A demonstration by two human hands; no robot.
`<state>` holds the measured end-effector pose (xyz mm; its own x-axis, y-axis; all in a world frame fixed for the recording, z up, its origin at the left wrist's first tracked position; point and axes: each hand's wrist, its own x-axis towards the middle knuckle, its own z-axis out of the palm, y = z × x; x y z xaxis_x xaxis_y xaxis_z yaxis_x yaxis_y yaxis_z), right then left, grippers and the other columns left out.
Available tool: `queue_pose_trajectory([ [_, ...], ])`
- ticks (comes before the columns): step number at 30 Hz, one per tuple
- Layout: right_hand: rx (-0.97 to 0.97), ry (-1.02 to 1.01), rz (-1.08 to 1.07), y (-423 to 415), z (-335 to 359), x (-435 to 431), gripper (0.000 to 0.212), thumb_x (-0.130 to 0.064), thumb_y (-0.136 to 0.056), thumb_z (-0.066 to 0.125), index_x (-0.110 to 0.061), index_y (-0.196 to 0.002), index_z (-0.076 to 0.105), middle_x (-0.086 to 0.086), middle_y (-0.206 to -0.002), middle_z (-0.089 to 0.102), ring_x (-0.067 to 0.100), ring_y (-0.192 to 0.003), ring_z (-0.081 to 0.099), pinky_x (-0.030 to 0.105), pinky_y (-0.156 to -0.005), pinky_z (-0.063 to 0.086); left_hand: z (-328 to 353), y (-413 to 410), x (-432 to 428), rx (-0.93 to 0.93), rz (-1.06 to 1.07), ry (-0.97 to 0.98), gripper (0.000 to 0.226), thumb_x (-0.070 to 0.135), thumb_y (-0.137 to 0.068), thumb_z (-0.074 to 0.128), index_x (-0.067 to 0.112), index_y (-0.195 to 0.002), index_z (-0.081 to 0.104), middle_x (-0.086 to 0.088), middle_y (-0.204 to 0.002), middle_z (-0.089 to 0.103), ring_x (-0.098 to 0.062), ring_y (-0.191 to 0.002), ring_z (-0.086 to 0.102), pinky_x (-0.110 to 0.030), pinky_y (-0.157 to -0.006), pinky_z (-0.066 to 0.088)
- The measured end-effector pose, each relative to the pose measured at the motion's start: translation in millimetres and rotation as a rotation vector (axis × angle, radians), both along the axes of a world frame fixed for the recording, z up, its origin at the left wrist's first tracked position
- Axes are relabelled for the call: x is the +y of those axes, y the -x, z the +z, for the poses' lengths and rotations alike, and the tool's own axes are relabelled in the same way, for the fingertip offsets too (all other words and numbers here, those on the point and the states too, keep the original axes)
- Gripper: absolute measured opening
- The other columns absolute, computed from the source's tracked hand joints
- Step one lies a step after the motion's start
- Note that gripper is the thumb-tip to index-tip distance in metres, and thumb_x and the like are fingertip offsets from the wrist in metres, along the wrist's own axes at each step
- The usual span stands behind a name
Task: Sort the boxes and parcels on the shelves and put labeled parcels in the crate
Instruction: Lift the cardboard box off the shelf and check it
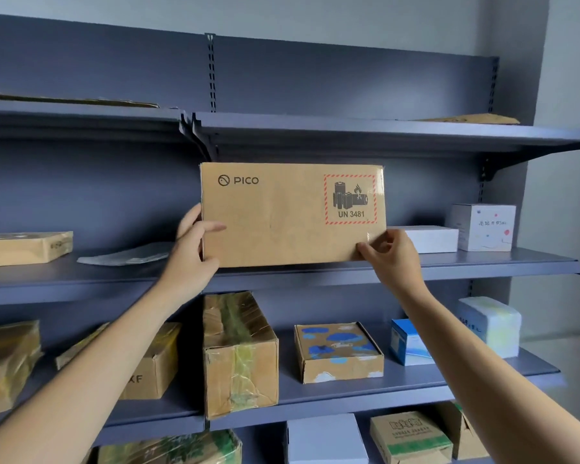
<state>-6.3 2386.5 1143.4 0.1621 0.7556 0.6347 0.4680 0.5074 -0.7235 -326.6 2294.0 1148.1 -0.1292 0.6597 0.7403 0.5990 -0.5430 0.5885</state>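
Held the flat brown cardboard PICO carton (282, 226) upright, broad face to camera, at frame centre against the middle grey steel shelf (499, 262). Could not tell whether its bottom edge rested on that shelf or hung just clear.

Left hand (191, 252) gripped the carton's 8 o'clock edge, thumb laid flat across the front face, fingers wrapped behind and out of sight. Right hand (394, 259) pinched the 4 o'clock corner, thumb on the front, fingers curled round the corner.

Red-hatched battery sticker (350, 199) reading UN 3481 sat at 2 o'clock on the face. Saw no shipping label on this side, so judged the step as inspection — labelled or not.

Called for turning the carton to check its hidden faces before choosing shelf or crate. Right pinch looked thin for a carton this wide, so wanted those fingers further under before any turn.

Needed side clearance too:
- low white box (431, 239) just beside at 3 o'clock
- white cube carton with coloured dots (484, 227) beyond it
- grey poly mailer (128, 256) lying flat at 9 o'clock

Risked clipping the upper shelf (349, 132) at 12 o'clock if tipped end over end — judged a spin about the vertical axis safer. Crate not in view.
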Motion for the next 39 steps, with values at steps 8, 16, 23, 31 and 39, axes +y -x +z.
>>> queue_pose_trajectory([
  [8, -0.172, 0.216, -0.075, 5, -13, 69, 0.033, -0.025, -0.094, 0.044, 0.002, -0.105, 0.059, 0.024, -0.113, 0.059, 0.032, -0.098, 0.045, 0.034, -0.081, 0.040, 0, -20, 48, 0.112, 0.127, 0.298, 0.070, -0.005, -0.091, 0.051, 0.022, -0.152, 0.031, 0.019, -0.161, 0.008, -0.003, -0.143, 0.019, -0.025, -0.111, 0.025],
  [16, -0.276, 0.119, 0.143, 26, -10, 74, 0.053, -0.009, -0.094, 0.046, -0.009, -0.146, 0.036, 0.023, -0.142, 0.040, 0.034, -0.127, 0.040, 0.033, -0.097, 0.036, -1, -31, 87, 0.208, 0.247, 0.450, 0.080, 0.002, -0.092, 0.050, 0.028, -0.158, 0.012, 0.011, -0.164, -0.009, -0.014, -0.150, 0.006, -0.030, -0.118, 0.022],
  [23, -0.360, -0.021, 0.358, 74, -4, 63, 0.065, -0.012, -0.095, 0.056, -0.015, -0.154, 0.030, 0.013, -0.144, 0.041, 0.025, -0.127, 0.047, 0.021, -0.103, 0.031, 9, -21, 92, 0.297, 0.322, 0.453, 0.073, 0.007, -0.092, 0.051, 0.029, -0.155, 0.020, 0.005, -0.161, 0.011, -0.019, -0.143, 0.026, -0.021, -0.095, 0.030],
  [31, -0.331, -0.060, 0.528, 169, 5, 46, 0.058, -0.009, -0.094, 0.055, -0.014, -0.149, 0.039, 0.005, -0.139, 0.045, 0.018, -0.116, 0.058, 0.027, -0.105, 0.042, 21, 56, 78, 0.266, 0.440, 0.346, 0.037, 0.012, -0.095, 0.048, 0.020, -0.131, 0.054, 0.001, -0.142, 0.037, -0.012, -0.114, 0.041, -0.025, -0.091, 0.030],
  [39, -0.377, -0.059, 0.492, 300, 14, 29, 0.045, -0.012, -0.095, 0.054, -0.009, -0.140, 0.052, 0.008, -0.135, 0.056, 0.018, -0.115, 0.060, 0.017, -0.094, 0.041, 25, 188, 83, 0.262, 0.406, 0.372, 0.032, 0.011, -0.093, 0.048, 0.021, -0.120, 0.061, -0.001, -0.128, 0.047, -0.017, -0.099, 0.049, -0.026, -0.082, 0.035],
])
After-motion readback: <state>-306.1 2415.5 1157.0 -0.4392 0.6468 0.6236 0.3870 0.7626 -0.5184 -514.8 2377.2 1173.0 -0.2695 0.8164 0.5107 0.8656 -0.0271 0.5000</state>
